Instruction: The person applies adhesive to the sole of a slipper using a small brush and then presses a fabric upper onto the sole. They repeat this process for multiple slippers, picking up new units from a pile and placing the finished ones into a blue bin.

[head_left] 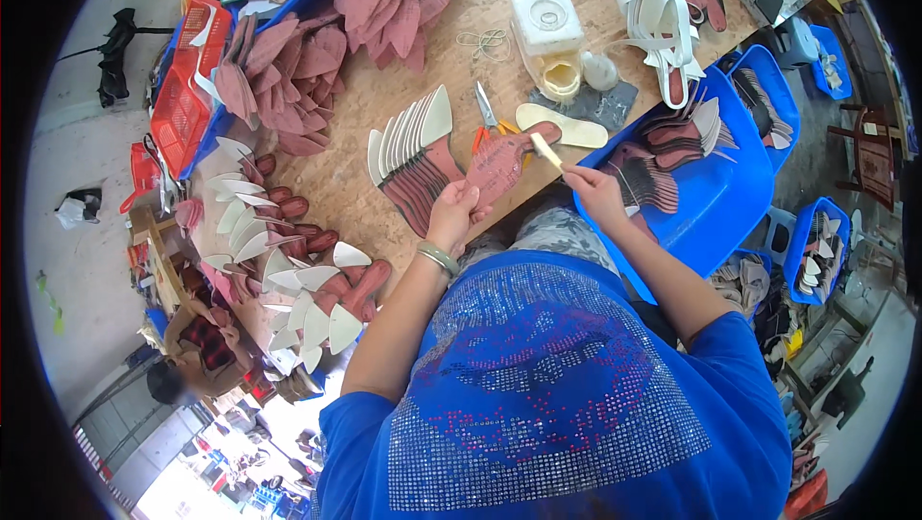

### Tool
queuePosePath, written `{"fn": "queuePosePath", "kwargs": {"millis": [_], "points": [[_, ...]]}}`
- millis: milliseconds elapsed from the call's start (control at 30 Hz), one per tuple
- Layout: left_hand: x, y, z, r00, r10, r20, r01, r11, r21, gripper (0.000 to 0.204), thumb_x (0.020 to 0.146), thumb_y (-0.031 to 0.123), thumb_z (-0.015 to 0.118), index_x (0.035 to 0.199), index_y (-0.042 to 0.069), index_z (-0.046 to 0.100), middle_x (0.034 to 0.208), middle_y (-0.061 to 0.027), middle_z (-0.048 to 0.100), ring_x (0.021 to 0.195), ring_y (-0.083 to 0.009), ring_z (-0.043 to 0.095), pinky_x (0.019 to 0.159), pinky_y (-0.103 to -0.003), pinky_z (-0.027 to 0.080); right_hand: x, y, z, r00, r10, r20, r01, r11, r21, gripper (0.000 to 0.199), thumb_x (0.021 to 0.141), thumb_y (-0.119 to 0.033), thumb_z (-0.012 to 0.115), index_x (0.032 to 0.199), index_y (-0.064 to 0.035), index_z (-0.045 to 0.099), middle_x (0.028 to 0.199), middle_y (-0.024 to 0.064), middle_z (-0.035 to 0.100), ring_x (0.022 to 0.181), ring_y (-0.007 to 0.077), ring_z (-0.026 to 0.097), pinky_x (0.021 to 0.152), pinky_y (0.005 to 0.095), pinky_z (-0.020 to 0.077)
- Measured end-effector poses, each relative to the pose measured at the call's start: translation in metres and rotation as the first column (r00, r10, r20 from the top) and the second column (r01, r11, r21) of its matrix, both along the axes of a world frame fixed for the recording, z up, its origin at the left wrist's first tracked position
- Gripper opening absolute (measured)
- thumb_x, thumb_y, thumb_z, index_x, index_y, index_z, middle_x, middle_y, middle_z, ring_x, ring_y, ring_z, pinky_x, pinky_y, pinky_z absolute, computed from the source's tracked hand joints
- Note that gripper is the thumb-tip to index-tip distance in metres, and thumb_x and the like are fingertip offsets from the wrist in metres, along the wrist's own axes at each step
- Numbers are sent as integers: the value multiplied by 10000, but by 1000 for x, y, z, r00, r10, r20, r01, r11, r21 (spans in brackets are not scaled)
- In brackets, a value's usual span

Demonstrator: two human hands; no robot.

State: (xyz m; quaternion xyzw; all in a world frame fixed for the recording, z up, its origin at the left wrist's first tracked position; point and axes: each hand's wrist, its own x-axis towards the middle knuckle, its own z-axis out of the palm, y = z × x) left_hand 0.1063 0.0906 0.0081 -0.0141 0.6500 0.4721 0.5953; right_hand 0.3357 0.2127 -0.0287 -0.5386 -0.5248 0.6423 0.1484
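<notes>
My left hand is closed on the wide end of a reddish-brown insole, which is held over the table's near edge. A short, flat cream-coloured stick is pinched in my right hand, close to the insole's narrow end; whether it touches is too small to tell. Left of the insole lies a fanned row of insoles with white tips. Orange-handled scissors rest behind it. Farther right are a cream insole-shaped piece and an open jar with pale contents.
Loose reddish insoles are heaped at the far left, and white-tipped ones line the left edge. White straps hang at the table's right edge. Blue bins with more insoles stand at right. Another person is at lower left.
</notes>
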Motion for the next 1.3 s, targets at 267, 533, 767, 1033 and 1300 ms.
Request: {"fn": "queuePosePath", "kwargs": {"millis": [267, 533, 767, 1033, 1300], "points": [[2, -6, -3, 997, 68, 44, -67, 998, -6, 213, 934, 138, 525, 1126, 51, 494, 891, -25, 612, 703, -100, 603, 627, -194, 510, 1, -13, 52, 960, 156, -232, -218, 936, -275, 224, 870, -151, 633, 1055, -32, 680, 686, -58, 584, 529, 4, 425, 460, 177, 317], [12, -4, 3, 903, -197, -383, 238, 969, 61, 221, 933, 96, 507, 1131, 3, 477, 854, -45, 597, 662, -112, 603, 573, -226, 508, -33, 24, 69, 964, 211, -164, -110, 874, 474, 198, 864, -131, 624, 1012, -13, 682, 723, -20, 654, 570, 73, 540, 523, 234, 440], [14, -8, 6, 885, -209, -416, 273, 957, 102, 228, 930, 97, 517, 1133, -3, 485, 881, -67, 614, 643, -107, 598, 561, -234, 509, -26, 54, 77, 930, 246, 272, -365, 703, 611, 221, 810, -223, 644, 944, -56, 696, 818, 158, 676, 700, 232, 669, 634, 324, 510], [-4, -18, 42, 872, -259, -416, 352, 922, 163, 256, 929, 127, 530, 1156, 19, 482, 873, -37, 587, 655, -94, 585, 592, -228, 510, -27, 69, 97, 932, 223, 286, -354, 730, 584, 241, 832, -199, 630, 991, -23, 678, 881, 150, 687, 771, 210, 669, 705, 291, 501], [-128, -36, 94, 904, 339, -259, -198, 871, 451, 269, 941, 180, 525, 1172, 64, 450, 947, -32, 573, 776, -128, 616, 655, -219, 513, -41, 61, 121, 985, -8, -171, 36, 986, 162, 212, 865, -133, 637, 1031, -4, 665, 563, -89, 474, 435, -17, 353, 390, 164, 223]]}}
